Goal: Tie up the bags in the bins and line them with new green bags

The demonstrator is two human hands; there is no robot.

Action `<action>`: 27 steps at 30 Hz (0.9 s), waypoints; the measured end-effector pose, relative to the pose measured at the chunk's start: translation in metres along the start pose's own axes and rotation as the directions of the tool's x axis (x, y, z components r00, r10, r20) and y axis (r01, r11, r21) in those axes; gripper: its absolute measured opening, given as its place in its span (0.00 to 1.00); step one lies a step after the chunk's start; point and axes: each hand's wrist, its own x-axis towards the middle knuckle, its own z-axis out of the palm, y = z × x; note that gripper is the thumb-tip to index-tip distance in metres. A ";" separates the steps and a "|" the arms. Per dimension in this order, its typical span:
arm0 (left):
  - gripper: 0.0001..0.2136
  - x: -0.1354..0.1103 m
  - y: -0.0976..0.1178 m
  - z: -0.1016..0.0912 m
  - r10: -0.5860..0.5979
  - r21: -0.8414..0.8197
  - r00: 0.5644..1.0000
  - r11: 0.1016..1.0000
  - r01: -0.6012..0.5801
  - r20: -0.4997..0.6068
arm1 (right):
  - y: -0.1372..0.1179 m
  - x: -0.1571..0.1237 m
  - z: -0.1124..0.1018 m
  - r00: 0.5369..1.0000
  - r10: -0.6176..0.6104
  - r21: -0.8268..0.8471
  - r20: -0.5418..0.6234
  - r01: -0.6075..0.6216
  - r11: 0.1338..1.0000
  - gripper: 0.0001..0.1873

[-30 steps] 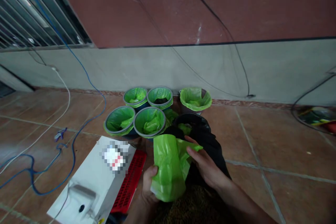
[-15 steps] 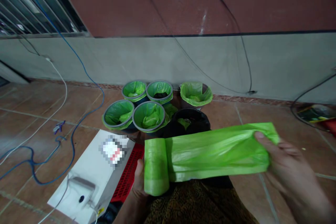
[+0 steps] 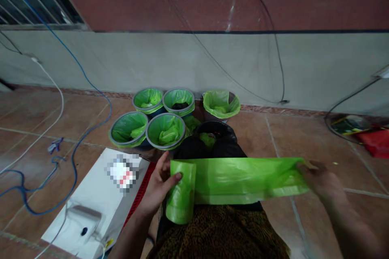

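My left hand (image 3: 156, 186) grips a roll of green plastic bags (image 3: 181, 192), thumb on its front. A length of green bag (image 3: 243, 180) is pulled out flat to the right. My right hand (image 3: 322, 180) pinches its far end; that hand is blurred. Beyond the strip stands a black bin (image 3: 214, 139) with a bit of green inside. Behind it are several small bins lined with green bags (image 3: 165, 130), and one more lined bin (image 3: 221, 105) by the wall.
A white box (image 3: 91, 206) with a red crate (image 3: 138, 198) beside it lies on the tiled floor at my left. Blue and white cables (image 3: 65, 162) trail across the floor. A red object (image 3: 375, 141) lies at the far right. Patterned fabric (image 3: 219, 234) covers my lap.
The bag strip has been drawn out of the roll to the right by my right hand. My left hand has shifted higher on the roll, thumb now in front.
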 end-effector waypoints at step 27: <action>0.15 0.009 0.019 0.024 0.177 0.482 0.972 0.846 -0.230 0.153 | -0.157 -0.065 0.057 0.371 -0.514 0.183 0.773 0.646 0.741 0.17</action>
